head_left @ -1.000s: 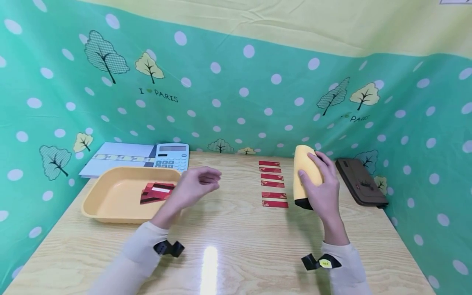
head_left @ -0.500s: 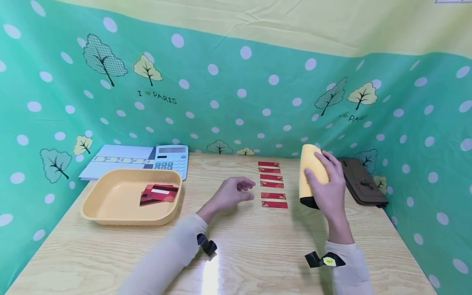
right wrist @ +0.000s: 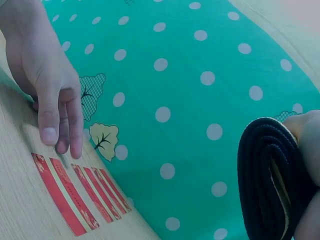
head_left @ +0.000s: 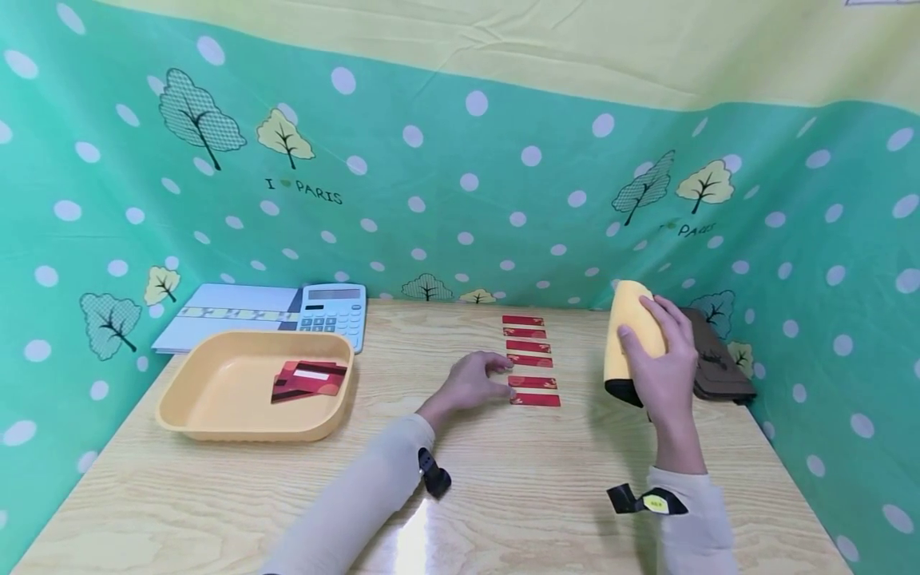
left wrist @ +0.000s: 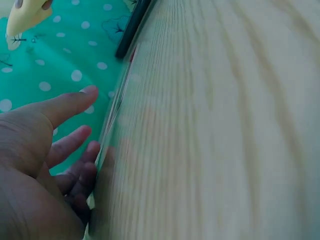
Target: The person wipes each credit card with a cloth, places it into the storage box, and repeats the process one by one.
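Observation:
My left hand reaches over the table, fingers and thumb parted, with nothing between them. Its fingertips are right at the left ends of the red printed strips, which lie flat in a column. In the right wrist view the strips run in pairs with a pale band between, just below the left fingertips. My right hand grips a rolled yellow piece with a dark lining, held upright above the table. Its dark layered end faces the right wrist camera. In the left wrist view, thumb and fingers are spread.
A yellow tray with several red cards stands at the left. Behind it are a blue calculator and a pale folder. A brown case lies at the right, partly behind my right hand. A green dotted curtain surrounds the table.
My left hand has moved right, from beside the tray to the left ends of the red strips. My right hand has shifted a little to the right with the yellow roll.

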Available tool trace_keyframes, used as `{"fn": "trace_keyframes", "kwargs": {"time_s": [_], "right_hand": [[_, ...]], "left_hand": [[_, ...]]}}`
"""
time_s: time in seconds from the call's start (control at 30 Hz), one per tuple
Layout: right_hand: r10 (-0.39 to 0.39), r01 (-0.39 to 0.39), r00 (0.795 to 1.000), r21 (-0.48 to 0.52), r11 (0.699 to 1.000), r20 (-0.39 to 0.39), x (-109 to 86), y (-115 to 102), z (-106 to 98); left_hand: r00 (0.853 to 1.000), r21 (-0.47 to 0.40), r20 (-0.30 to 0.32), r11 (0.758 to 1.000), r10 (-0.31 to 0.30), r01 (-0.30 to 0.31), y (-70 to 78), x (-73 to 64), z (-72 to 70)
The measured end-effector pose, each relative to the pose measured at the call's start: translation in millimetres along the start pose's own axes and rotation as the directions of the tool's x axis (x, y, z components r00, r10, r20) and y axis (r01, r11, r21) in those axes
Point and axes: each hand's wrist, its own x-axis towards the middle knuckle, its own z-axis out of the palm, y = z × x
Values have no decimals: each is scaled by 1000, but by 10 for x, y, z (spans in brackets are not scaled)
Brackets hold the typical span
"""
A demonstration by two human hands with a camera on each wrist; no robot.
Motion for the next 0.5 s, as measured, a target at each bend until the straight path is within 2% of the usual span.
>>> {"fn": "trace_keyframes", "kwargs": {"time_s": [0.2, 0.5], "right_hand": [[13, -13, 1000, -9, 1000, 1, 4, 9, -9], [23, -23, 1000, -48, 999, 0, -1, 21, -2]], "left_hand": [[999, 186, -36, 982, -8, 15, 38, 10, 91], [997, 316, -76, 948, -5, 29, 74, -3, 171]]}}
